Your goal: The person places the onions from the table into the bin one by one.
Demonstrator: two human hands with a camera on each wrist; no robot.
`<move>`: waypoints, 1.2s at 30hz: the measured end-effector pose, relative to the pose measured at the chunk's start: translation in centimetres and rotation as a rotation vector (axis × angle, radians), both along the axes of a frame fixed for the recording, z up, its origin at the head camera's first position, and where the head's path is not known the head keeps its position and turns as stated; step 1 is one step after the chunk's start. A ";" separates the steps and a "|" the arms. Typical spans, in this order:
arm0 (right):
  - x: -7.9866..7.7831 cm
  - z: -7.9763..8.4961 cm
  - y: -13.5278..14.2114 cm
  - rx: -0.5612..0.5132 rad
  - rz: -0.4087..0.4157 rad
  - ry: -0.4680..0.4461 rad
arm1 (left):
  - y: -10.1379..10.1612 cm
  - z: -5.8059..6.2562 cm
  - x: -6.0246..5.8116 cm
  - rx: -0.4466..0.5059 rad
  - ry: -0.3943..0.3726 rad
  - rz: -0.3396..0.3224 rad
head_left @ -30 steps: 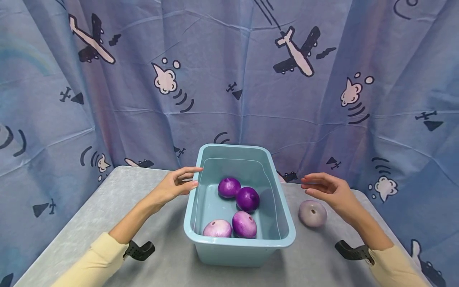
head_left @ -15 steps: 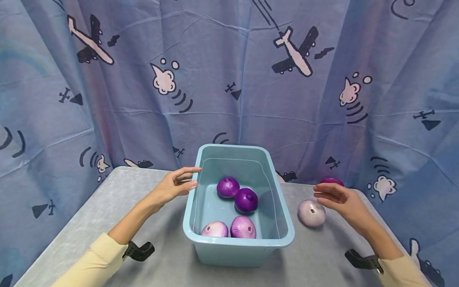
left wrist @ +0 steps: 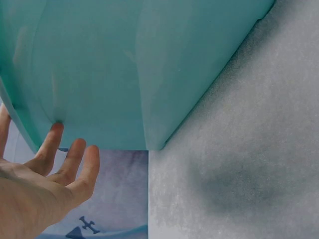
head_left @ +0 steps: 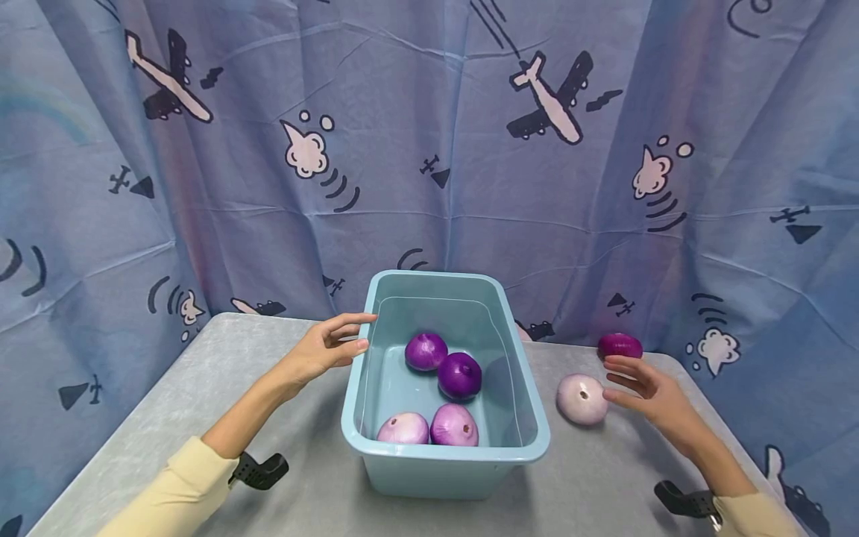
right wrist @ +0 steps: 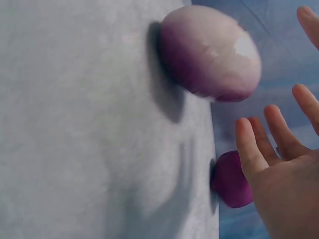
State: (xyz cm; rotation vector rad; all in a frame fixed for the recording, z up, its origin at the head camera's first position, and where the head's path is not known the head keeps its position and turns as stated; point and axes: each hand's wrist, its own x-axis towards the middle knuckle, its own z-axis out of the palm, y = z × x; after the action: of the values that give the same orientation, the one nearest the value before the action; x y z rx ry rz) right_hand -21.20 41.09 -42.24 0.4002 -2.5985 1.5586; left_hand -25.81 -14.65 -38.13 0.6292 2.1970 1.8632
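Observation:
A light blue plastic bin (head_left: 446, 473) holds several purple onions, with dark ones (head_left: 459, 375) in the middle and paler ones (head_left: 454, 425) at the near end. Against the bin's left side is my left hand (head_left: 326, 350), its fingers extended; one fingertip (left wrist: 57, 127) appears to touch the outer wall in the left wrist view. To the bin's right, a pale onion (head_left: 581, 400) sits on the table. My right hand (head_left: 654, 399) hovers just right of it, fingers spread and holding nothing. A magenta onion (head_left: 620, 346) lies beyond that hand, partly hidden behind the fingers in the right wrist view.
The grey table (head_left: 268, 477) runs back to a blue curtain (head_left: 403, 149) printed with airplanes. The magenta onion lies close to the table's far right edge. Each wrist wears a black band (head_left: 260, 470).
My right hand has moved right and toward me, uncovering the magenta onion. A paler onion in the bin has rolled slightly. The left hand stays at the bin's side.

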 end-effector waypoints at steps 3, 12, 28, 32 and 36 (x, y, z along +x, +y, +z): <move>-0.1 -0.8 0.2 0.006 0.013 -0.032 | 0.0 0.0 0.0 -0.002 -0.001 0.003; -0.5 -2.2 -0.4 0.021 0.070 -0.034 | -0.1 -0.1 0.0 -0.008 -0.001 0.003; -1.1 -2.6 -1.6 0.118 0.053 -0.057 | 0.0 -0.1 -0.1 -0.004 -0.002 0.002; -1.2 -2.6 -1.6 0.124 0.052 -0.051 | 0.0 -0.1 0.0 -0.002 -0.001 0.001; -1.2 -2.3 -1.5 0.148 0.040 -0.039 | 0.0 -0.1 0.0 -0.001 0.003 -0.002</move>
State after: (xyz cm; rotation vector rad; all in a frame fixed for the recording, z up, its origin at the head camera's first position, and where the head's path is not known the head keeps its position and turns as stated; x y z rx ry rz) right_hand -22.39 39.61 -44.55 0.4408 -2.7620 1.4038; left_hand -25.84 -14.66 -38.19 0.6347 2.1977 1.8613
